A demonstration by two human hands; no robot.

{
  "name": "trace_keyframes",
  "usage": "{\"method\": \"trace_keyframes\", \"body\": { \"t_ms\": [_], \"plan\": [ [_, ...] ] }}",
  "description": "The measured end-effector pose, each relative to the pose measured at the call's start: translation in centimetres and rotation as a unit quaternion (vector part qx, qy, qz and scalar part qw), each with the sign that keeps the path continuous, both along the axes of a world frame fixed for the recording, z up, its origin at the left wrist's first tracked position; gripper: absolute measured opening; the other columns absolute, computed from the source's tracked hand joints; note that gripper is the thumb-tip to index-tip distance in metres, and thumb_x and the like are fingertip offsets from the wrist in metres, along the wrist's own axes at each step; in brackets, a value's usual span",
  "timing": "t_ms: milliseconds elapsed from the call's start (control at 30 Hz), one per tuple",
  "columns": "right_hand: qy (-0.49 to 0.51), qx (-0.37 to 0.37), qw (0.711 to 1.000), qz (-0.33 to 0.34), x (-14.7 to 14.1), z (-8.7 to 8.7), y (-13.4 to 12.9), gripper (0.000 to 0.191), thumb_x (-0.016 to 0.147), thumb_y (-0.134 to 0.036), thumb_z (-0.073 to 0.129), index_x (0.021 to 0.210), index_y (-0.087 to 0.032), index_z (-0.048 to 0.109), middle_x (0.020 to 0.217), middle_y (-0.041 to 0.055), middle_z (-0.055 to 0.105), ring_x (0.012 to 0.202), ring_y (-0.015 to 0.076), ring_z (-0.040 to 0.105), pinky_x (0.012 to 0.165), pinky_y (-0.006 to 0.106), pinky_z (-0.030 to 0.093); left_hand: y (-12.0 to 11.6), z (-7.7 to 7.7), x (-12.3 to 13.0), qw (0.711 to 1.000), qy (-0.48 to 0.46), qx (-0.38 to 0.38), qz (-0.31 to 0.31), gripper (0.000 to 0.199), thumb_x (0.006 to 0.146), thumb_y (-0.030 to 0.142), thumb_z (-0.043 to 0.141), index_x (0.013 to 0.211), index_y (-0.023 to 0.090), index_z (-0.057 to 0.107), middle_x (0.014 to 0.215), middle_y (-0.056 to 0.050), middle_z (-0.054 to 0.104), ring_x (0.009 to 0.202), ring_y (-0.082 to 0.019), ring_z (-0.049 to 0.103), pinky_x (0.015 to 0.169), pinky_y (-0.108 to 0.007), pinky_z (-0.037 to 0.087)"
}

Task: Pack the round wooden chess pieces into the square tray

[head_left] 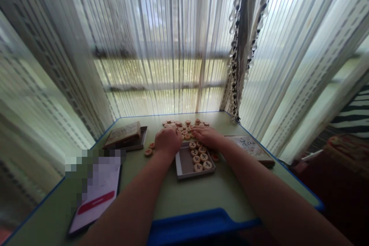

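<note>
My left hand (169, 138) is at the near left edge of a loose heap of Chinese chess pieces (187, 137). Its fingers are curled in and turned away, so whatever they hold is hidden. My right hand (206, 135) reaches to the heap's right side, fingers stretched out over the pieces and touching or nearly touching them. Between my forearms lies a shallow open box (184, 161). Round wooden pieces (196, 159) with dark characters stand in rows along its right side, while bare bottom shows at its left.
Two stray pieces (148, 152) lie left of my left hand. A box lid (123, 133) leans on a tray at the left, and a flat printed box (250, 148) lies right. A phone (96, 200) is near my left forearm. The table has a blue rim (190, 226); curtains hang behind.
</note>
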State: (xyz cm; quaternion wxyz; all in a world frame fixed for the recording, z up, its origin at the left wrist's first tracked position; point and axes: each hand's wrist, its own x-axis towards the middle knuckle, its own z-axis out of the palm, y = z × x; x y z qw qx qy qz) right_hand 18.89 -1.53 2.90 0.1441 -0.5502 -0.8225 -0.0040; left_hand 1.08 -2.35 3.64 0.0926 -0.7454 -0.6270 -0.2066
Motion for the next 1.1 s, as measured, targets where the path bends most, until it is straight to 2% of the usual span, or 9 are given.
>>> {"method": "trace_keyframes", "body": {
  "t_ms": [100,267,433,567,733,800,967,1100],
  "plan": [
    [0.018,-0.011,1.0,0.001,0.3,0.0,-0.3,0.041,0.087,-0.036,0.025,0.106,-0.021,0.059,0.115,0.0044,0.056,0.107,0.0172,0.048,0.092,0.03,0.034,0.1,0.0,-0.2,1.0,-0.013,-0.01,-0.002,0.036,0.081,0.03,0.03,0.088,0.016,0.062,0.084,-0.011,0.063,0.079,-0.023,0.059,0.068,-0.033,0.043],
    [0.031,0.015,0.999,0.003,1.6,0.1,-0.5,0.028,0.077,-0.02,0.042,0.09,-0.02,0.066,0.1,0.0046,0.062,0.094,0.0169,0.054,0.085,0.026,0.039,0.4,-0.1,-0.4,0.999,-0.023,-0.034,0.004,0.036,0.08,0.033,0.03,0.083,0.017,0.062,0.083,-0.011,0.064,0.077,-0.022,0.059,0.065,-0.031,0.042],
    [0.024,0.052,0.998,-0.023,2.2,-0.7,0.1,0.034,0.071,-0.013,0.045,0.099,-0.018,0.064,0.105,0.0069,0.061,0.098,0.0185,0.052,0.087,0.028,0.038,0.5,-0.2,-0.5,0.999,-0.02,-0.03,0.004,0.036,0.08,0.033,0.03,0.081,0.018,0.062,0.082,-0.01,0.065,0.076,-0.022,0.059,0.064,-0.03,0.041],
    [0.017,0.065,0.997,-0.035,2.2,-0.9,0.2,0.031,0.073,-0.018,0.046,0.096,-0.018,0.066,0.093,0.006,0.066,0.091,0.0202,0.053,0.083,0.03,0.039,0.6,-0.3,-0.7,0.999,-0.016,-0.036,0.003,0.036,0.08,0.034,0.03,0.084,0.018,0.062,0.083,-0.009,0.065,0.076,-0.021,0.059,0.063,-0.029,0.04],
    [0.018,0.044,0.997,-0.066,2.4,-0.4,-0.2,0.029,0.069,-0.021,0.053,0.095,-0.019,0.066,0.089,0.0054,0.067,0.088,0.0218,0.053,0.08,0.03,0.04,0.9,-0.4,-0.8,0.999,-0.023,-0.031,0.0,0.035,0.08,0.033,0.03,0.08,0.018,0.062,0.08,-0.009,0.064,0.075,-0.021,0.058,0.062,-0.029,0.04],
    [0.035,0.043,0.996,-0.069,2.4,-0.3,-0.3,0.027,0.069,-0.023,0.054,0.092,-0.018,0.067,0.085,0.0051,0.067,0.087,0.0215,0.054,0.078,0.03,0.041,0.8,-0.3,-0.8,0.999,-0.031,-0.027,-0.022,0.033,0.079,0.032,0.031,0.079,0.019,0.061,0.08,-0.008,0.064,0.076,-0.02,0.058,0.064,-0.029,0.04],
    [0.121,0.086,0.988,-0.052,2.4,-0.4,-0.4,0.025,0.069,-0.023,0.056,0.092,-0.017,0.065,0.087,0.0042,0.066,0.08,0.017,0.058,0.076,0.027,0.043,0.3,-0.2,-0.8,0.984,-0.033,-0.048,-0.167,0.021,0.069,0.026,0.048,0.084,0.02,0.06,0.09,-0.004,0.061,0.086,-0.017,0.053,0.075,-0.026,0.04],
    [0.183,0.105,0.977,-0.022,1.4,0.5,-1.1,0.02,0.071,-0.022,0.055,0.088,-0.017,0.065,0.085,0.0049,0.066,0.076,0.0149,0.059,0.072,0.026,0.044,0.2,-0.3,-1.0,0.976,-0.008,-0.088,-0.2,0.016,0.066,0.023,0.048,0.076,0.019,0.06,0.082,-0.003,0.061,0.078,-0.016,0.054,0.069,-0.025,0.04]
  ]
}}
